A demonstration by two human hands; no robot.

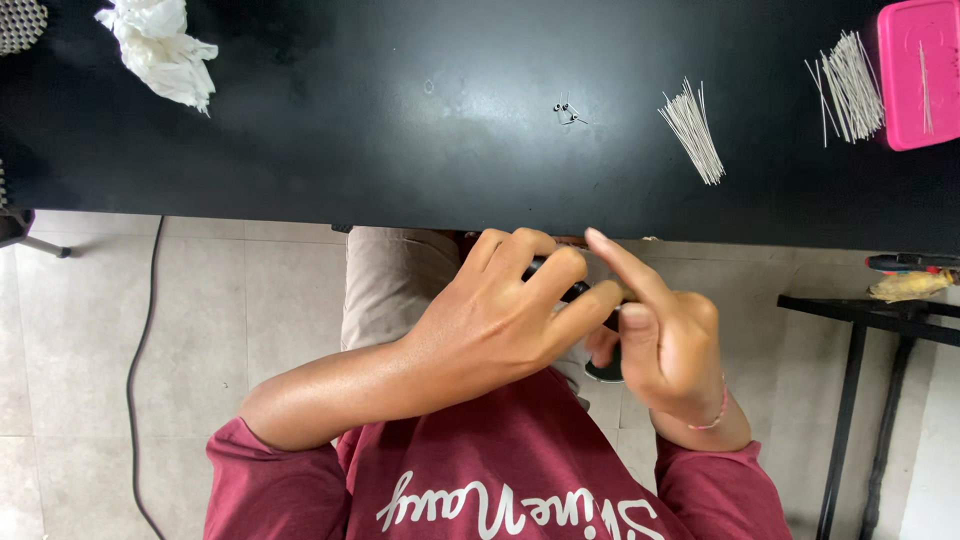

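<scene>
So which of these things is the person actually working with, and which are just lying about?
In use:
left hand and right hand, closed together on a small dark tool below the table edge.

Lying about:
two bundles of thin white wires
pink plastic box
crumpled white tissue
small metal piece
black table

On the table (400, 150), crumpled paper (160, 45) lies far left and a box (920, 70) far right. Two wire bundles (692, 130) lie left of the box.

Two wire bundles (693, 130), one pink box (920, 72), one tissue (160, 45).
</scene>
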